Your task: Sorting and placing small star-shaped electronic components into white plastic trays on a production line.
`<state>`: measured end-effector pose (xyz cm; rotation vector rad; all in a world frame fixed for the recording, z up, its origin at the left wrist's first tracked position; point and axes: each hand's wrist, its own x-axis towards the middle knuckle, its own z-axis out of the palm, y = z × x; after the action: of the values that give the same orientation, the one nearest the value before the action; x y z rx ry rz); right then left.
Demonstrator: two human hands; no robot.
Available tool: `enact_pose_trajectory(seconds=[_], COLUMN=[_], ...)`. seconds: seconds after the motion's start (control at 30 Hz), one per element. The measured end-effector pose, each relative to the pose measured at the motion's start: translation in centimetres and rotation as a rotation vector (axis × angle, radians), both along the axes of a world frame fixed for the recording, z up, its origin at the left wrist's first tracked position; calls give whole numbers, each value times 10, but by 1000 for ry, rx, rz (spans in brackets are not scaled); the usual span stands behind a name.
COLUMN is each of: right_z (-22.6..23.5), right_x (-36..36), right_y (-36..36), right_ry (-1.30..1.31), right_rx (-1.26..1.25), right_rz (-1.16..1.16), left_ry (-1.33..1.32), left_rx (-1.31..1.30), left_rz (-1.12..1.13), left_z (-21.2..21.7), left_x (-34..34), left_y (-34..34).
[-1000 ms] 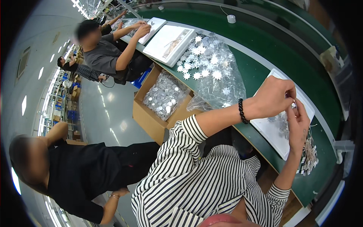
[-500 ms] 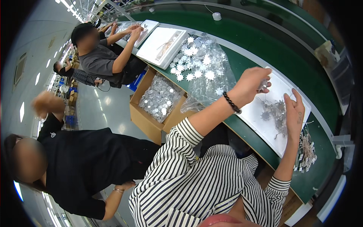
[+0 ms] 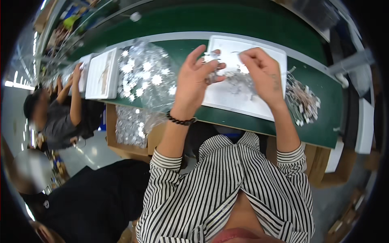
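A long green surface (image 3: pixel 259 24) is seen curving across the upper part of the view. A clear plastic bag of silvery star-shaped pieces (image 3: pixel 146 77) is laid on it at the left, with a second white tray (image 3: pixel 101 75) just beside it. An open cardboard box (image 3: pixel 129 129) filled with similar silvery pieces is placed below the edge of the surface. At the far left, another person in a grey shirt (image 3: pixel 60 121) is seated at the surface. A heap of small pale parts (image 3: pixel 304 101) is piled at the right.
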<state>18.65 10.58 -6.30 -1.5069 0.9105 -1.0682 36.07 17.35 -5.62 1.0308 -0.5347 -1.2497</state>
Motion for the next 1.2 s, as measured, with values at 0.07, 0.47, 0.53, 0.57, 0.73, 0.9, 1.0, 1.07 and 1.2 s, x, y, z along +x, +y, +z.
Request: enact_pose_trajectory(seconds=[0.07,0.47,0.53,0.57,0.73,0.9,1.0,1.07,1.2], right_z=[7,9,8,7,1,-5,-4,-3,-8], right_x=[-1,6,7,6,5,-1,-1,3,0], right_y=[10,26,26,26,23,21,20,23,21], right_ry=[43,118,143,167,313,414,438,441,406], right_rx=[13,-359,-415,-473,-704,-794,-810,-852,-762], right_rz=[24,9,5,-4,-62,-106,-77,-25,-35], left_ry=[-21,-420,-455,-491,-657,-730,-830,-958,-882], left_rx=[17,-74,-79,-87,-87,-72,-123,-148,-158], left_rz=[-18,-5,4,9,18,6,13,45,-99], left_z=[3,12,14,14,17,11,7,4,1], left_x=[-1,-23,-23,-23,-26,-28,-24,-16,-15], left_y=[-1,14,16,16,17,16,15,18,15])
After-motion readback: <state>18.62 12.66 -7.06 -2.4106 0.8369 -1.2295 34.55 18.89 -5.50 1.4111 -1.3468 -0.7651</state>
